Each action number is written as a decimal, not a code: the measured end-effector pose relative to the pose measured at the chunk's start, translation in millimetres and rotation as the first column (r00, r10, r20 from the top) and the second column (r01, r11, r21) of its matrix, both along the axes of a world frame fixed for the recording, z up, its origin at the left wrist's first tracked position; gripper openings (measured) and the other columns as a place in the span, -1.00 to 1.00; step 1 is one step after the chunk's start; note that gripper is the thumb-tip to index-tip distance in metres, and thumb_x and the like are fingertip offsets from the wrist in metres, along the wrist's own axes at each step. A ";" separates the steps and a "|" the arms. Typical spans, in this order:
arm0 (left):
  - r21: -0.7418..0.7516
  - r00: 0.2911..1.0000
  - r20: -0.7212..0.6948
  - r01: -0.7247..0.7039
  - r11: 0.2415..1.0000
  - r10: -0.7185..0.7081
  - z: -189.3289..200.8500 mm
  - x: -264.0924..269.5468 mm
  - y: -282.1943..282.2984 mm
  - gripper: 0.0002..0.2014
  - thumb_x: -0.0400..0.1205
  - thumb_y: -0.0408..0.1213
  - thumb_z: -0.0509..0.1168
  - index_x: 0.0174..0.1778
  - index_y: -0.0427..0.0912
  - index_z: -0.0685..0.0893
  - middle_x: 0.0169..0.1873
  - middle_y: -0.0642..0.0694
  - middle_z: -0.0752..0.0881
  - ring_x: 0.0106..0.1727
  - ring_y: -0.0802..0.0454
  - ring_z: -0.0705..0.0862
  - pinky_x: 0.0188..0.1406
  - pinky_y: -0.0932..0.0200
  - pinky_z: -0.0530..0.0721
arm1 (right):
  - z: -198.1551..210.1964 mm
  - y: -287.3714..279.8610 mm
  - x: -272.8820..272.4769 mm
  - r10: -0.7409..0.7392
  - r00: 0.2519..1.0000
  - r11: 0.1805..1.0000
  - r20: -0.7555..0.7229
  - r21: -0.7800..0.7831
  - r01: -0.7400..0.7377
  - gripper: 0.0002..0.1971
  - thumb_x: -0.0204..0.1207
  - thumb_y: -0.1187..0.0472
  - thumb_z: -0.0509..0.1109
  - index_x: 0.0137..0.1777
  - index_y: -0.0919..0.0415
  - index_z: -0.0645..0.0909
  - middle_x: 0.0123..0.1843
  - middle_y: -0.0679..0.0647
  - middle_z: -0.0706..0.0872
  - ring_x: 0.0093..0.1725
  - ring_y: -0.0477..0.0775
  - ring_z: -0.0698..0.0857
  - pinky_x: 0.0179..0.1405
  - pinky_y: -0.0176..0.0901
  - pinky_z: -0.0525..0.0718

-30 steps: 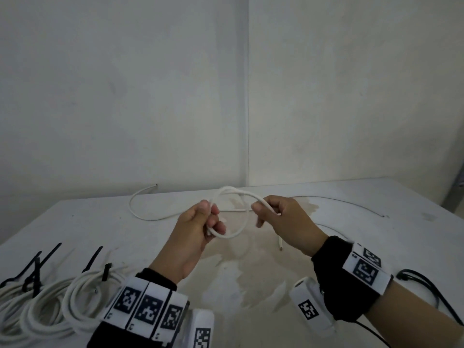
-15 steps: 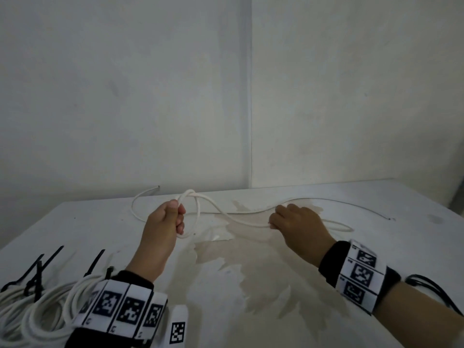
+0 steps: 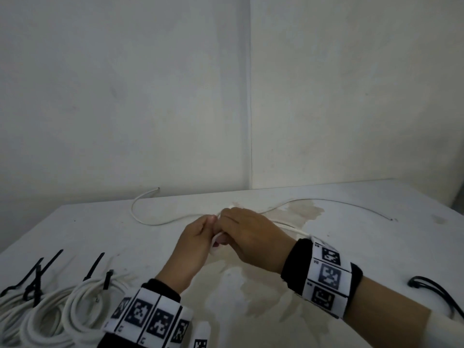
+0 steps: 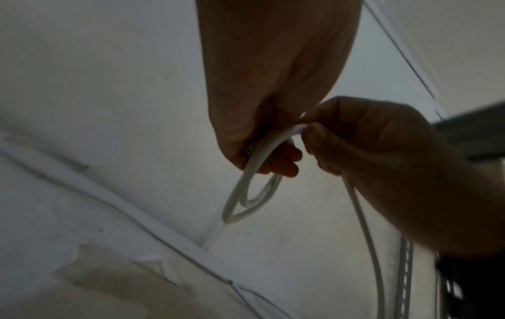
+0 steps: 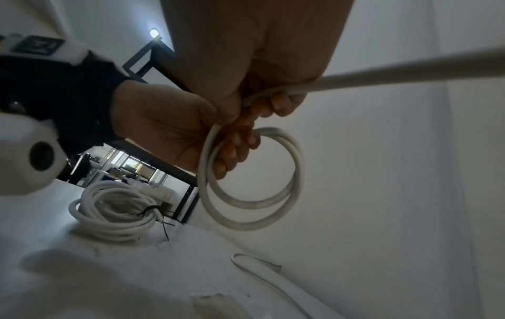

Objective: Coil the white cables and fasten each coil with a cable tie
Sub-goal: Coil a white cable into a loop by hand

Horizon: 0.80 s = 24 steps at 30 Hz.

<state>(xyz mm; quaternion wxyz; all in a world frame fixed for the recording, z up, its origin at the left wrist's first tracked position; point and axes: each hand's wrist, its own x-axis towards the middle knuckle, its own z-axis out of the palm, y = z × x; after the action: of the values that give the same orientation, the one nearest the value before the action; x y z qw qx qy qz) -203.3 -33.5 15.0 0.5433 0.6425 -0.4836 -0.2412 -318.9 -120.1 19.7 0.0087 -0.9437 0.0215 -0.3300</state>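
Note:
Both hands meet above the middle of the white table (image 3: 75, 222). My left hand (image 3: 212, 231) grips a small coil of white cable (image 5: 246, 226); two loops hang below its fingers (image 4: 235, 207). My right hand (image 3: 224, 222) pinches the same cable right beside the left hand's fingers, at the top of the loops. From the right hand a straight run of cable (image 5: 410, 71) leads away past its wrist (image 3: 296, 231). The cable's loose tail (image 3: 150, 222) curves over the table towards the back left. From the head view the hands hide the coil.
Several finished white coils (image 3: 82, 297) bound with black cable ties (image 3: 95, 266) lie at the front left. More black ties (image 3: 431, 290) lie at the front right. A thin wire (image 3: 351, 204) runs along the back right. A brownish stain (image 3: 251, 297) marks the table's middle.
Half a second ago my hands were apart, the right one on the cable out to the right. It has now come back to the left hand, which now holds two loops.

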 end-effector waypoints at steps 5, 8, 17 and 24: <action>0.059 0.982 -0.144 0.129 0.990 -0.119 6.7 -9.2 5.9 -0.59 0.74 -0.17 -0.01 -0.33 -0.19 0.60 -0.59 0.09 0.59 -0.52 0.27 0.54 -0.40 0.42 0.52 | 3.5 -0.2 -10.0 -0.013 0.999 0.922 0.049 0.388 -0.007 -0.65 0.49 -0.01 0.16 -0.14 0.31 0.57 -0.21 -0.08 0.49 -0.28 -0.21 0.39 -0.23 -0.51 0.40; 0.082 0.973 -0.166 0.172 0.982 -0.157 10.4 -12.5 4.7 -0.61 0.74 -0.17 -0.01 -0.32 -0.20 0.57 -0.56 0.08 0.52 -0.53 0.20 0.43 -0.30 0.25 0.42 | 6.3 -8.0 -15.0 -0.057 0.990 0.911 0.133 0.413 -0.003 -0.78 0.47 0.10 0.32 -0.20 0.29 0.58 -0.27 -0.08 0.54 -0.34 -0.30 0.45 -0.31 -0.51 0.41; 0.144 0.934 -0.294 0.254 0.956 -0.204 21.8 -18.5 5.0 -0.62 0.74 -0.25 -0.03 -0.30 -0.26 0.58 -0.65 0.06 0.44 -0.61 0.18 0.31 -0.46 0.28 0.36 | 15.6 -22.4 -28.9 -0.054 0.997 0.863 0.055 0.504 0.019 -0.83 0.48 0.18 0.40 -0.08 0.28 0.74 -0.23 -0.08 0.70 -0.24 -0.29 0.61 -0.23 -0.56 0.45; 0.148 0.895 -0.392 0.288 0.946 -0.211 23.4 -21.1 5.6 -0.63 0.73 -0.24 -0.02 -0.33 -0.26 0.54 -0.65 0.02 0.39 -0.63 0.16 0.27 -0.54 0.30 0.37 | 21.5 -19.1 -32.8 -0.036 0.997 0.740 -0.062 0.670 0.069 -0.77 0.57 0.21 0.34 -0.30 -0.09 0.56 -0.43 -0.14 0.68 -0.35 -0.08 0.63 -0.25 -0.09 0.59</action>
<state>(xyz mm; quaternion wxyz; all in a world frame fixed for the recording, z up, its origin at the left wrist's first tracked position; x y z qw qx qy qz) -224.5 -27.9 38.4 0.5209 0.5694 -0.4237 -0.4742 -351.7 -139.2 41.2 0.3379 -0.8835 0.1656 -0.2790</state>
